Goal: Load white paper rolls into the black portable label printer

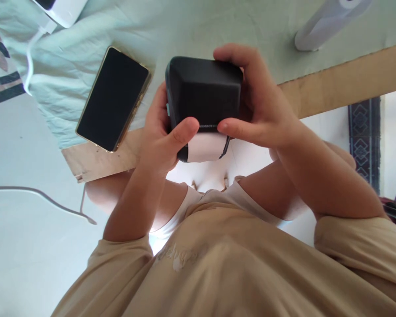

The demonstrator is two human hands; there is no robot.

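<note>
Black label printer (204, 94) partly hidden by my grip, brand text half covered; left hand (158, 136) and right hand (260, 110) clamp it, thumbs pressed near the paper (206, 147). Phone (114, 99) lies left.

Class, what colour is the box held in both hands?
The box is black, with a pale strip at its lower edge; head view.

Pale cloth (191, 26) over wooden table (343, 83)
</note>
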